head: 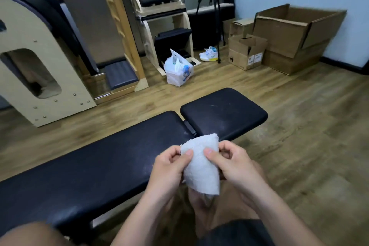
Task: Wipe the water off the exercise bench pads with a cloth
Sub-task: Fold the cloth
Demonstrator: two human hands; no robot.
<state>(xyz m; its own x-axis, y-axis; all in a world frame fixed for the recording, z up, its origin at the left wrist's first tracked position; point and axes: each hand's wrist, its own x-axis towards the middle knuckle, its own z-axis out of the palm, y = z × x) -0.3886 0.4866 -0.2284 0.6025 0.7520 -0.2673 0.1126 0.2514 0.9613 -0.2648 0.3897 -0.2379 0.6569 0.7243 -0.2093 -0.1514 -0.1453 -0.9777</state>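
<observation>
Both hands hold a folded white cloth [201, 163] in the air, above the near edge of the bench. The left hand [169, 168] pinches the left side of the cloth between thumb and curled fingers, and the right hand [233, 164] pinches the right side in the same way. The cloth does not touch the pads. The long black pad [89, 162] runs from the lower left toward the middle, and the short black pad [223, 114] lies just beyond it, with a narrow gap between them. Behind the bench, on the wooden floor [299, 126], stand a white plastic bag [178, 71] and some cardboard boxes [279, 40].
</observation>
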